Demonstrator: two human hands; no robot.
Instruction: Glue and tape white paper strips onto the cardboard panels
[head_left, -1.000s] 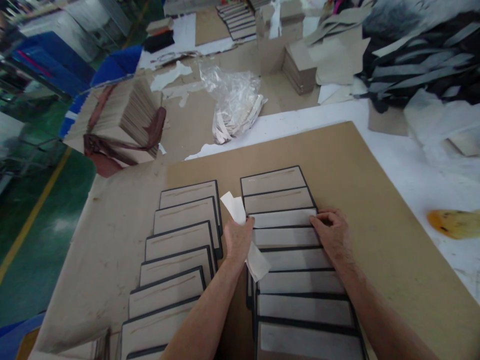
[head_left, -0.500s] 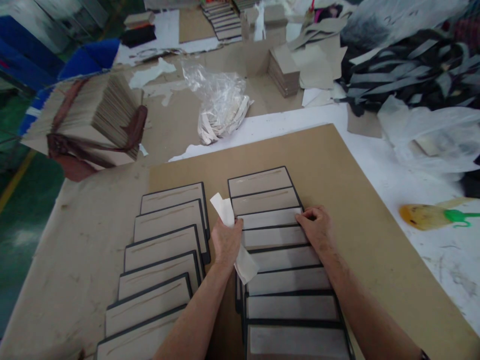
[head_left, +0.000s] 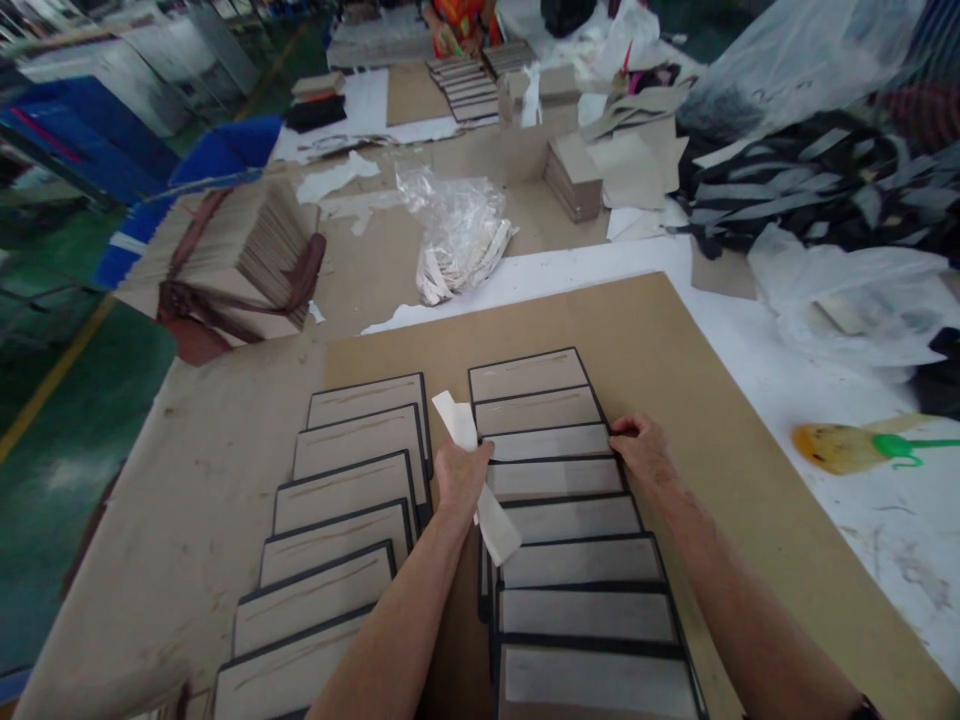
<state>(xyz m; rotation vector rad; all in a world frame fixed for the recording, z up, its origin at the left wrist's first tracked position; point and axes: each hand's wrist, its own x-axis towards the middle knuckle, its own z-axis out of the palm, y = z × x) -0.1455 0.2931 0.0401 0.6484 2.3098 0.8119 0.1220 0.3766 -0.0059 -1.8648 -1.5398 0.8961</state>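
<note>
The left hand (head_left: pixel 461 475) clamps white strips (head_left: pixel 499 530); the right hand (head_left: pixel 639 450) touches a pale panel (head_left: pixel 551 443), whether pinching I can't tell. A brushing forearm (head_left: pixel 739 600) could skew it.

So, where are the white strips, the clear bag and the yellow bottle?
White strips (head_left: pixel 497 530): head view, on their lower end, below the left hand (head_left: pixel 460 474).
Clear bag (head_left: pixel 459 238): head view, on its middle.
Yellow bottle (head_left: pixel 834 447): head view, on its body.
</note>
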